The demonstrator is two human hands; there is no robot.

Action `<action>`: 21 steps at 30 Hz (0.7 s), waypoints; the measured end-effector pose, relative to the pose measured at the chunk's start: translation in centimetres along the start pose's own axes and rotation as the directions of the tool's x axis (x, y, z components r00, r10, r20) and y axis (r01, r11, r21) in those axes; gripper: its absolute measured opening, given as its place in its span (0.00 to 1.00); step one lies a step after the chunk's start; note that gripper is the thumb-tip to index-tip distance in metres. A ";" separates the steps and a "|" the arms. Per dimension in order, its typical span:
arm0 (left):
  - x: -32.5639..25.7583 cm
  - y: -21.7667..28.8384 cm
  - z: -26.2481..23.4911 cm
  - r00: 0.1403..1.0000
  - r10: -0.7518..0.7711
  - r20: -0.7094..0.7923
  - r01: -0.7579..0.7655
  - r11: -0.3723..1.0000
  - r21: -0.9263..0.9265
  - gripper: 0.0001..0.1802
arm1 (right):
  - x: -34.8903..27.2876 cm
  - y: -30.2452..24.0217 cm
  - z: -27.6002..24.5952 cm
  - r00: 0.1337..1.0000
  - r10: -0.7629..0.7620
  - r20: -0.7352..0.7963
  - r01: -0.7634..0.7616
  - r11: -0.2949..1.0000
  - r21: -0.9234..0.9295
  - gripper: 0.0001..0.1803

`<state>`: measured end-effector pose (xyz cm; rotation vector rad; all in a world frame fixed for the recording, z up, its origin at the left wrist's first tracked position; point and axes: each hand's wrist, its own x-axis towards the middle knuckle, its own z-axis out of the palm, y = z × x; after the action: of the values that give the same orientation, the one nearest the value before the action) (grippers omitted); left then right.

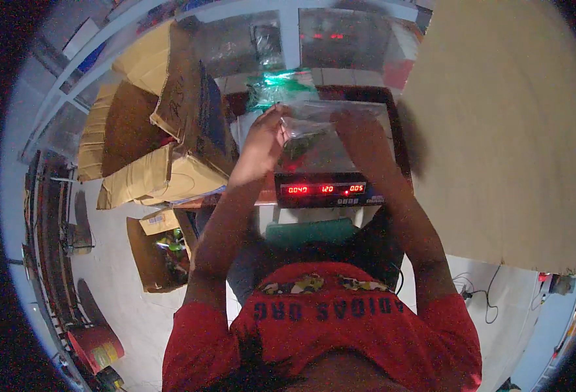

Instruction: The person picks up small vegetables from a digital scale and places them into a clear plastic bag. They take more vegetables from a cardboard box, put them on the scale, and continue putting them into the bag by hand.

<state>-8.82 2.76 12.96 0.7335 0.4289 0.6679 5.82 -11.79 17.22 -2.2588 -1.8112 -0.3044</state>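
Observation:
A clear plastic bag (311, 112) is spread between my hands, above the flat metal top of a digital scale (322, 191) with lit red digits on its front. My left hand (266, 136) pinches the bag's left end, fingers closed. On the other side my right hand (361, 136) reaches over the scale's top with bent fingers at the bag's right part; shadow blurs the fingertips. Something dark green and red shows under the bag on the left part of the scale's top, too unclear to name. Just beyond my left hand lies shiny clear and green plastic packaging (280, 90).
An opened cardboard box (193, 166) stands left of the scale. A smaller box (152, 261) holding colourful packets sits on the floor. One large cardboard sheet (507, 130) fills the right side. A red bucket (95, 346) and cables (491, 297) are on the floor.

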 end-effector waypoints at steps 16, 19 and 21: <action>1.0 2.9 -0.7 0.928 0.177 0.328 -0.352 0.128 0.927 0.16 | 6.0 -2.6 -5.3 0.968 -0.216 -0.127 0.229 0.969 0.098 0.09; 1.0 3.2 -0.7 0.816 0.302 0.493 -0.549 0.137 0.824 0.15 | 5.9 -2.5 -5.7 0.961 -0.225 -0.160 0.257 0.941 0.220 0.08; 0.9 3.9 -0.6 0.816 0.336 0.470 -0.563 0.280 0.778 0.14 | 5.4 -2.6 -6.6 0.968 -0.133 -0.215 0.192 0.940 0.282 0.08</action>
<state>-10.11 5.81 15.29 2.0547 0.3469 0.8733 4.32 -8.21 25.25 -1.8133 -1.8076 -0.2464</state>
